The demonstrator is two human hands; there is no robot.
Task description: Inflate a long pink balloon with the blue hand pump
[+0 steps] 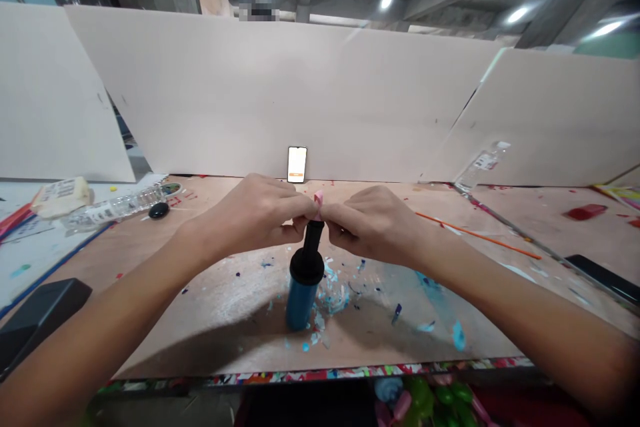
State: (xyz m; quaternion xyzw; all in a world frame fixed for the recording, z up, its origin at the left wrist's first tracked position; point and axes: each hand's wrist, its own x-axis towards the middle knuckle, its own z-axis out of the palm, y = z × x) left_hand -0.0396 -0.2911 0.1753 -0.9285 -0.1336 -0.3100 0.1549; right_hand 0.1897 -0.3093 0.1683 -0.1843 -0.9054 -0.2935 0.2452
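A blue hand balloon pump with a black collar and black nozzle stands upright, leaning slightly, near the table's front edge. At the nozzle's tip is a small pink balloon, mostly hidden by fingers. My left hand pinches the balloon from the left with closed fingers. From the other side my right hand pinches it too, thumb and forefinger together. The two hands nearly meet above the pump. How far the balloon's mouth covers the nozzle is hidden.
A lit phone leans on the white partition. Plastic bottles lie left and stand tilted right. An orange stick and dark phone lie right; balloon scraps dot the table. Colourful balloons hang below the edge.
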